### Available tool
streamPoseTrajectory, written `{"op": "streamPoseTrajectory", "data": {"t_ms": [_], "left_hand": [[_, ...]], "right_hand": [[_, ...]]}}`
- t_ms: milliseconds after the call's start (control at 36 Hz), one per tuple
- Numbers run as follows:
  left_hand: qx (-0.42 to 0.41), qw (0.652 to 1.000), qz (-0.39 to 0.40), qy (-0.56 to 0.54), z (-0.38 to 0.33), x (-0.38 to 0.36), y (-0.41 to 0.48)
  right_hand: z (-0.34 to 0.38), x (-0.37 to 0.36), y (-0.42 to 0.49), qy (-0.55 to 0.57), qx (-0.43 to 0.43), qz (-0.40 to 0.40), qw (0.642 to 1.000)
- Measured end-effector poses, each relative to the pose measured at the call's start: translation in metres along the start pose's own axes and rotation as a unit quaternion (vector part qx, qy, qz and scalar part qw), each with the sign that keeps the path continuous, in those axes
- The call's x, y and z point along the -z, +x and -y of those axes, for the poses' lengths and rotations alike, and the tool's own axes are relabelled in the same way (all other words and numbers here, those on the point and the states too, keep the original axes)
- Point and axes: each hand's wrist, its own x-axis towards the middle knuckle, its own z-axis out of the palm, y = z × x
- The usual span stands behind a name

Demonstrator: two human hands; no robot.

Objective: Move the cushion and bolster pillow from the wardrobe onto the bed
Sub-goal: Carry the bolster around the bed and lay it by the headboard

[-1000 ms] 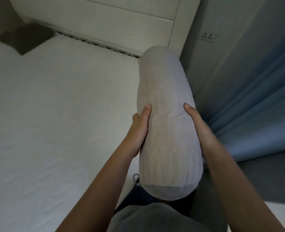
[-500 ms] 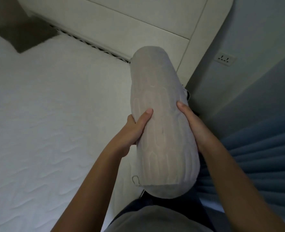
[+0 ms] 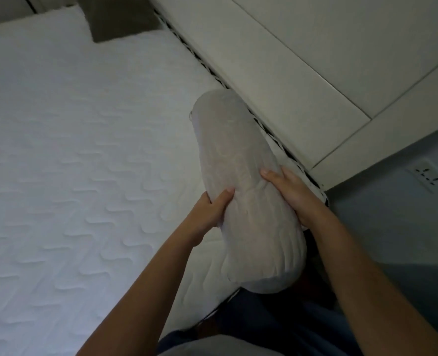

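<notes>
A long pale grey bolster pillow (image 3: pixel 241 160) is held over the right edge of the white quilted bed (image 3: pixel 71 163), its far end pointing toward the headboard. My left hand (image 3: pixel 210 209) grips its left side and my right hand (image 3: pixel 292 194) grips its right side, both near the pillow's middle. A dark brownish cushion (image 3: pixel 120 16) lies on the mattress at the top, against the headboard. I cannot tell whether the pillow's far end touches the mattress.
A cream padded headboard (image 3: pixel 302 60) runs diagonally along the top right. Right of it is a grey wall with a socket (image 3: pixel 426 174). My legs stand in the narrow gap beside the bed's corner.
The bolster has moved left and down over the mattress corner, tilting along the headboard. The blue curtain has left the view as my head turned toward the bed.
</notes>
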Motion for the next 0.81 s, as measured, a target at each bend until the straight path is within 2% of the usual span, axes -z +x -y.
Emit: {"op": "streamPoseTrajectory", "data": {"t_ms": [167, 472, 611, 806], "left_hand": [[0.036, 0.998, -0.039, -0.026, -0.012, -0.032, 0.063], [0.101, 0.991, -0.032, -0.076, -0.028, -0.09, 0.187], [0.1, 0.991, -0.022, -0.081, -0.033, -0.118, 0.244], [0.095, 0.984, -0.02, -0.147, -0.036, -0.163, 0.306]], "right_hand": [[0.009, 0.038, 0.072, -0.065, 0.022, 0.018, 0.997], [-0.012, 0.103, 0.191, -0.147, 0.013, -0.001, 0.989], [-0.02, 0.129, 0.233, -0.208, 0.02, -0.018, 0.978], [-0.046, 0.168, 0.285, -0.287, 0.013, -0.032, 0.957]]}}
